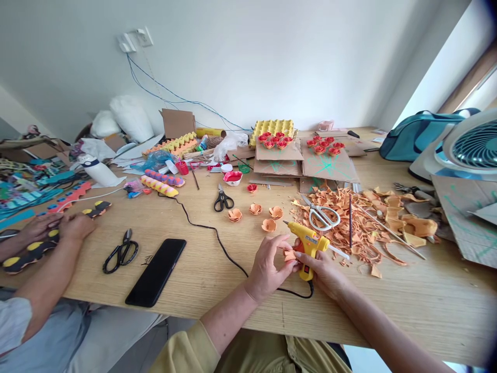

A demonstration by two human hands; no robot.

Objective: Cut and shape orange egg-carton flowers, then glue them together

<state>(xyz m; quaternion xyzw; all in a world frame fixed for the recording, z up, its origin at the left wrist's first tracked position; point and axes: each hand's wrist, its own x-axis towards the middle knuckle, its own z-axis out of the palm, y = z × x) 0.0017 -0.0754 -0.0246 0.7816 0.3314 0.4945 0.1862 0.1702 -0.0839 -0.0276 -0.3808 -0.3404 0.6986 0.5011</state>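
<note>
My right hand [325,270] grips a yellow glue gun [306,242] by its handle, nozzle pointing up and left. My left hand [269,263] pinches a small orange egg-carton piece [289,255] right beside the gun. Just beyond them several finished orange carton flowers [268,225] lie on the wooden table [217,269]. The gun's black cord [217,239] runs left across the table.
A pile of orange carton scraps [368,223] with white-handled scissors [321,215] lies to the right. Black scissors [222,200], another black pair [121,252] and a phone [157,271] lie left. Another person's hands [70,226] work at far left. Red flowers [275,140] sit on cardboard; a fan [471,142] stands right.
</note>
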